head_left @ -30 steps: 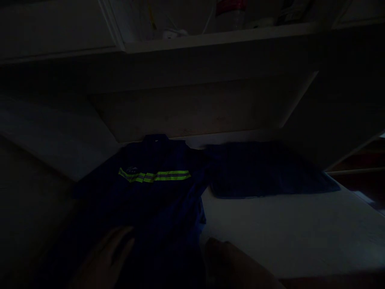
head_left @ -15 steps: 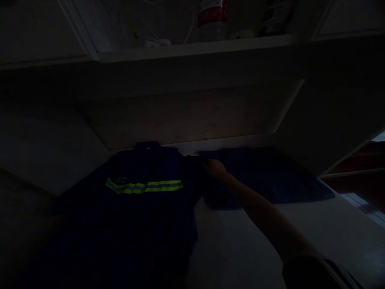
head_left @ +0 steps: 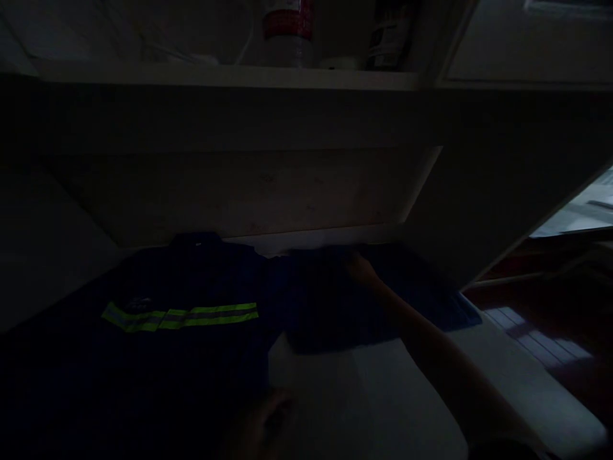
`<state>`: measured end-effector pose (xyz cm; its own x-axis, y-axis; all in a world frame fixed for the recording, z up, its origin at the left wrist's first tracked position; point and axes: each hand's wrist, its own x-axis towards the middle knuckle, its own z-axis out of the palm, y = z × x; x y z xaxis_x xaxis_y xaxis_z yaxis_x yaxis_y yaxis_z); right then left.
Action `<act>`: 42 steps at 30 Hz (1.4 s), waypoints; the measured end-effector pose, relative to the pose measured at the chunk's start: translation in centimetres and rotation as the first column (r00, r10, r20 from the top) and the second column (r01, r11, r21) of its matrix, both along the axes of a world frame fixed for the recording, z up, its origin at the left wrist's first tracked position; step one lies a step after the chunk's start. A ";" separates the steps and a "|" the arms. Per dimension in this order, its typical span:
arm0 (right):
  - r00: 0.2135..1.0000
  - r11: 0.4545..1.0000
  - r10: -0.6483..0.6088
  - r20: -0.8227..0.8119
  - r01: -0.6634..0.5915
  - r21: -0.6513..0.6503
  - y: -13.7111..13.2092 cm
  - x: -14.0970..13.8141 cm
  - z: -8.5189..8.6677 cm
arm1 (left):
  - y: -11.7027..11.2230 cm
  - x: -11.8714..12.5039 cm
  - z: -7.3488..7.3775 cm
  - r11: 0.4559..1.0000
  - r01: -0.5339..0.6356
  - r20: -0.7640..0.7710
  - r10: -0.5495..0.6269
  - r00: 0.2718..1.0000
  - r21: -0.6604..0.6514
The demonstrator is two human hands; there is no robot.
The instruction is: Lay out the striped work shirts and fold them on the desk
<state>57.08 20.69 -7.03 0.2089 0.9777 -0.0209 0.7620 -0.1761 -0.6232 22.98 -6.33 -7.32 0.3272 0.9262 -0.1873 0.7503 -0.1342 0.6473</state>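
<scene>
A dark blue work jacket (head_left: 205, 281) with a yellow-green and grey reflective band (head_left: 211, 316) lies spread out, collar towards the back wall. To its right lies a dark blue cloth garment (head_left: 325, 313), its kind unclear in the gloom. My right hand (head_left: 363, 269) reaches in from the lower right and rests at the upper middle of this garment; its fingers are lost in the dark. Low in the view, beside the jacket's right edge, is my left hand (head_left: 271, 415), smeared and dim, so its fingers cannot be made out.
A pale flat surface (head_left: 354, 396) carries the garments. Above hangs a shelf edge (head_left: 230, 75) with a red-labelled bottle (head_left: 288, 29) and a dark labelled container (head_left: 389, 38). A side panel (head_left: 498, 185) bounds the right, with a reddish-brown floor (head_left: 569, 313) beyond.
The view has swung right, so everything sits further left. My right hand has moved rightwards over the blue garment from its left end. My left hand has come in at the bottom.
</scene>
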 end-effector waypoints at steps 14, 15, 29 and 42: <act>0.785 0.767 -0.570 0.241 0.614 -0.184 -6.2 20.5 -4.1 | 18.9 7.5 -2.9 0.946 -0.071 -0.254 0.156 0.955 0.316; 0.777 0.766 -0.583 0.239 0.623 -0.159 -6.2 20.6 -4.5 | 19.3 7.5 -2.7 0.936 -0.081 -0.277 0.183 0.943 0.341; 0.761 0.750 -0.631 0.149 0.648 -0.136 -5.7 21.2 -5.0 | 17.9 10.4 -2.5 0.975 -0.223 -0.008 0.223 0.975 -0.014; 0.791 0.793 -0.608 -0.061 0.609 -0.011 -6.5 19.7 -3.8 | 18.2 12.1 -0.4 0.925 0.048 -0.503 0.160 0.849 0.376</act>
